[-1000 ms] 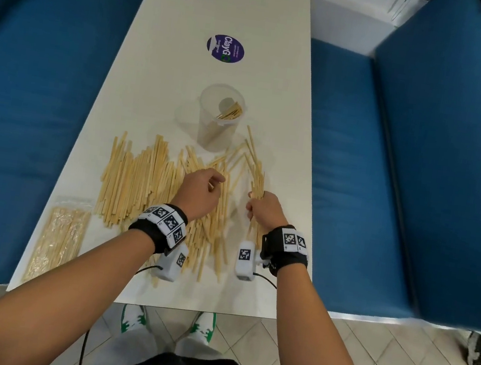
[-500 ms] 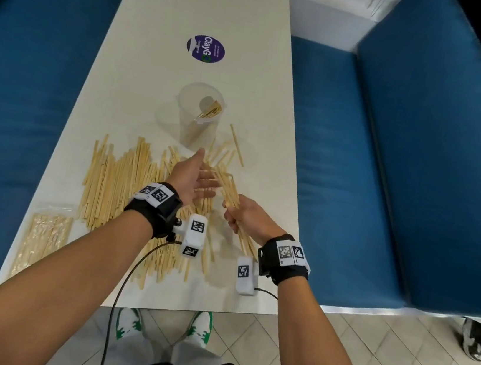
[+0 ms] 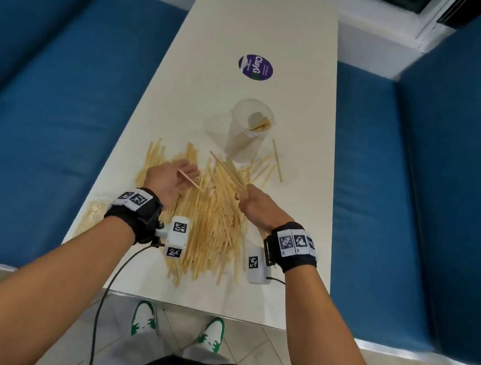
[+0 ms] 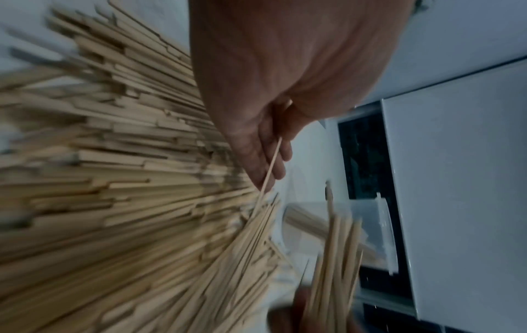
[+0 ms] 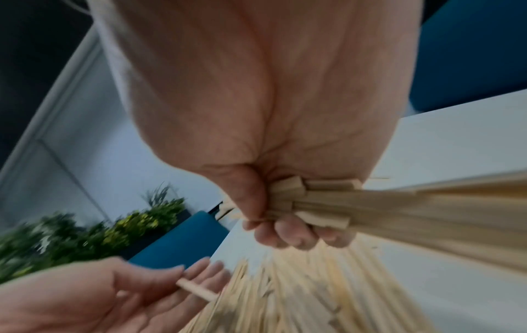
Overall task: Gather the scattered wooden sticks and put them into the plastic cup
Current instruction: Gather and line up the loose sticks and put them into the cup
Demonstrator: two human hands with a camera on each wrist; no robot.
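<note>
A clear plastic cup (image 3: 249, 131) stands upright mid-table with a few wooden sticks (image 3: 259, 124) leaning inside. A big pile of sticks (image 3: 208, 224) lies on the white table (image 3: 256, 14) in front of it. My right hand (image 3: 249, 197) grips a bundle of sticks (image 3: 228, 171) by one end, fingers (image 5: 285, 234) curled round it; the bundle slants over the pile toward the cup. My left hand (image 3: 185, 171) hovers palm-up left of the bundle, its thumb pinching a single stick (image 3: 190, 180) against nearly straight fingers (image 5: 199, 272).
One lone stick (image 3: 277, 161) lies right of the cup. A purple round sticker (image 3: 255, 67) sits farther back. A plastic-wrapped packet of sticks (image 3: 94, 214) lies at the table's left edge. Blue sofa cushions (image 3: 44, 93) flank both long sides.
My right hand lifted its bundle off the table's right side and swung it left over the pile. My left hand rose from the pile, turned palm-up and now holds one stick.
</note>
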